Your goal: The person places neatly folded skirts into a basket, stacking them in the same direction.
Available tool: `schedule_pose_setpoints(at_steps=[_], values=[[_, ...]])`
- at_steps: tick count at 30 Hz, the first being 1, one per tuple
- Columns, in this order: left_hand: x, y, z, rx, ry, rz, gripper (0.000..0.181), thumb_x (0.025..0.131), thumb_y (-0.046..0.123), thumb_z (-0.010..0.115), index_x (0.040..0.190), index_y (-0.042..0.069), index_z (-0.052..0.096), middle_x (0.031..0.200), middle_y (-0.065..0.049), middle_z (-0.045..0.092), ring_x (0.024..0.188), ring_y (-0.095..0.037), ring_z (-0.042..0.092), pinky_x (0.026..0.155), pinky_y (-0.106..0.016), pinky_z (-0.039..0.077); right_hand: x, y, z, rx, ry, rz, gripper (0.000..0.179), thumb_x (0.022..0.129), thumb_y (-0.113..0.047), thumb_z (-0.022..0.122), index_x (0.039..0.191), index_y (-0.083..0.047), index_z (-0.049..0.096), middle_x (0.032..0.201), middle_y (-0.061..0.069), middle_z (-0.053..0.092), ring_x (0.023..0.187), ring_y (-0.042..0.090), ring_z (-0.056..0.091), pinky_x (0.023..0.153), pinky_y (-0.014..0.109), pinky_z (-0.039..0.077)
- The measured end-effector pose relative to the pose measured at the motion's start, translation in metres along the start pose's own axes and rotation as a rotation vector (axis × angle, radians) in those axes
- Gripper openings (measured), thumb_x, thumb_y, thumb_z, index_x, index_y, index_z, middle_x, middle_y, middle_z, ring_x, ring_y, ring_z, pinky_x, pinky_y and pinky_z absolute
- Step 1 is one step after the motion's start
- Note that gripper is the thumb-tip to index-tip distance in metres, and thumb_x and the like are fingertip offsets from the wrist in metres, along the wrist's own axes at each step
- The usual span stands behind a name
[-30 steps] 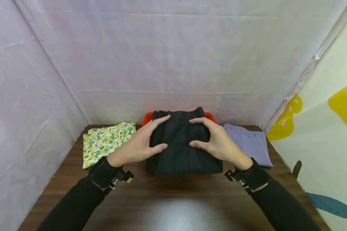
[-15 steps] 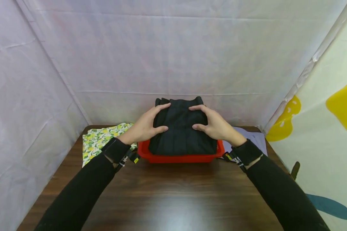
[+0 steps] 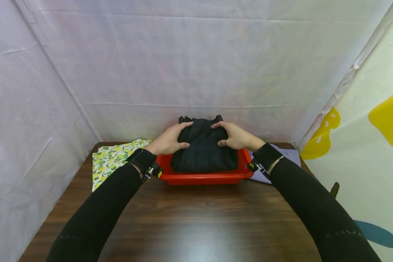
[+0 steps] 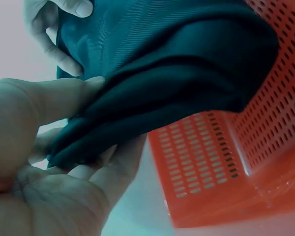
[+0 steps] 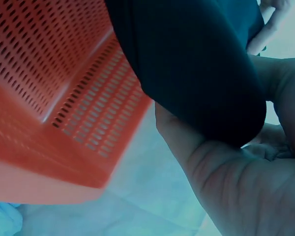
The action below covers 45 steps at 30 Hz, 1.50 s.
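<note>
A folded black garment [image 3: 204,154] is held over the red basket [image 3: 204,178], its near edge inside the front rim in the head view. My left hand [image 3: 168,141] grips its left side, thumb on top and fingers beneath, as the left wrist view shows with the garment's stacked folds [image 4: 167,64]. On the opposite side my right hand [image 3: 239,137] grips the garment the same way; the right wrist view shows its rounded folded edge [image 5: 201,73] between thumb and fingers. Perforated basket walls [image 4: 196,152] appear beyond the cloth. The garment hides most of the basket's inside.
A folded lemon-print cloth [image 3: 108,162] lies left of the basket, and a folded lavender cloth [image 3: 291,155] lies to the right, partly behind my sleeve. The brown wooden table [image 3: 196,218] stretches toward me. A white fabric wall [image 3: 190,72] rises close behind the basket.
Both hands have carried the garment away from me, then lowered it toward the basket. The basket's front, hidden by the garment a second ago, now shows. The grip on both sides stays.
</note>
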<state>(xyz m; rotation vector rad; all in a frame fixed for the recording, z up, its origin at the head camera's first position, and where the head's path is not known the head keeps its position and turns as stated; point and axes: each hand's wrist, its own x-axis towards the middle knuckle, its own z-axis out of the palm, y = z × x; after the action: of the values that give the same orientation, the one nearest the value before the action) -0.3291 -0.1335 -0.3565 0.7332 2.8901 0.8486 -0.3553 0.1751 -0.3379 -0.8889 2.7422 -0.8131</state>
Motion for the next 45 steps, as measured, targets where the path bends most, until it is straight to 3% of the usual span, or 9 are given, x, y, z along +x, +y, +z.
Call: schedule_pose_setpoints(at_steps=[11, 17, 21, 26, 31, 36, 39, 43, 45], values=[[0.022, -0.011, 0.012, 0.057, -0.177, -0.095, 0.091, 0.108, 0.019, 0.087, 0.184, 0.012, 0.036, 0.186, -0.020, 0.044, 0.170, -0.041, 0.048, 0.141, -0.059, 0.040, 0.020, 0.012, 0.013, -0.077, -0.195, 0.133, 0.073, 0.106, -0.009, 0.085, 0.171, -0.004, 0.054, 0.179, 0.029, 0.049, 0.164, 0.044, 0.052, 0.140, 0.060, 0.042], [0.061, -0.067, 0.047, 0.114, -0.224, -0.094, 0.097, 0.105, 0.027, 0.091, 0.184, 0.016, 0.036, 0.185, -0.017, 0.046, 0.166, -0.038, 0.053, 0.138, -0.057, 0.046, 0.051, 0.069, 0.036, -0.141, -0.217, 0.132, 0.077, 0.102, -0.014, 0.090, 0.171, -0.015, 0.057, 0.180, 0.020, 0.052, 0.164, 0.034, 0.053, 0.135, 0.054, 0.049], [0.070, -0.083, 0.053, 0.058, -0.269, -0.150, 0.102, 0.103, 0.026, 0.093, 0.185, 0.019, 0.033, 0.187, -0.016, 0.043, 0.133, -0.034, 0.078, 0.112, -0.047, 0.067, 0.052, 0.077, 0.039, -0.198, -0.226, 0.105, 0.078, 0.100, -0.014, 0.092, 0.170, -0.010, 0.058, 0.177, 0.022, 0.055, 0.157, 0.034, 0.059, 0.129, 0.050, 0.055], [0.044, -0.050, 0.033, 0.120, -0.221, -0.128, 0.086, 0.105, 0.024, 0.090, 0.177, 0.006, 0.047, 0.176, -0.022, 0.056, 0.138, -0.039, 0.074, 0.114, -0.050, 0.065, 0.037, 0.053, 0.030, -0.292, -0.215, 0.192, 0.074, 0.101, -0.012, 0.090, 0.166, -0.001, 0.058, 0.165, 0.025, 0.065, 0.142, 0.037, 0.068, 0.112, 0.050, 0.063], [0.017, -0.018, 0.012, 0.152, -0.153, -0.079, 0.068, 0.108, 0.022, 0.085, 0.167, -0.002, 0.059, 0.159, -0.027, 0.070, 0.147, -0.045, 0.067, 0.124, -0.057, 0.058, 0.011, 0.021, 0.017, -0.291, -0.185, 0.211, 0.067, 0.107, -0.011, 0.083, 0.166, 0.005, 0.057, 0.162, 0.028, 0.067, 0.153, 0.046, 0.063, 0.125, 0.057, 0.056], [0.012, -0.022, 0.010, 0.137, -0.079, -0.032, 0.056, 0.110, 0.020, 0.083, 0.159, -0.002, 0.068, 0.153, -0.026, 0.075, 0.138, -0.043, 0.072, 0.122, -0.057, 0.058, 0.042, 0.112, 0.028, -0.262, -0.085, 0.053, 0.066, 0.101, -0.036, 0.092, 0.157, -0.007, 0.070, 0.152, 0.014, 0.077, 0.146, 0.033, 0.069, 0.127, 0.053, 0.056], [0.009, -0.024, 0.010, 0.131, -0.035, -0.001, 0.052, 0.109, 0.018, 0.082, 0.155, -0.003, 0.071, 0.130, -0.028, 0.083, 0.112, -0.039, 0.078, 0.113, -0.054, 0.062, 0.042, 0.122, 0.027, -0.236, -0.053, 0.035, 0.064, 0.102, -0.038, 0.092, 0.155, -0.009, 0.072, 0.154, 0.014, 0.076, 0.146, 0.034, 0.070, 0.128, 0.057, 0.055], [0.003, -0.024, 0.008, 0.116, -0.008, 0.008, 0.051, 0.109, 0.017, 0.082, 0.155, -0.003, 0.072, 0.113, -0.026, 0.084, 0.094, -0.033, 0.076, 0.102, -0.050, 0.064, 0.003, 0.046, 0.010, -0.212, -0.036, 0.114, 0.060, 0.105, -0.019, 0.087, 0.156, 0.004, 0.068, 0.159, 0.028, 0.070, 0.149, 0.048, 0.065, 0.129, 0.065, 0.052], [0.000, -0.023, 0.007, 0.101, -0.008, -0.001, 0.052, 0.110, 0.017, 0.081, 0.156, -0.003, 0.070, 0.126, -0.024, 0.085, 0.104, -0.034, 0.080, 0.105, -0.051, 0.065, -0.005, 0.039, 0.010, -0.205, -0.009, 0.114, 0.058, 0.106, -0.017, 0.086, 0.155, 0.007, 0.068, 0.159, 0.031, 0.069, 0.148, 0.051, 0.065, 0.128, 0.066, 0.052]])
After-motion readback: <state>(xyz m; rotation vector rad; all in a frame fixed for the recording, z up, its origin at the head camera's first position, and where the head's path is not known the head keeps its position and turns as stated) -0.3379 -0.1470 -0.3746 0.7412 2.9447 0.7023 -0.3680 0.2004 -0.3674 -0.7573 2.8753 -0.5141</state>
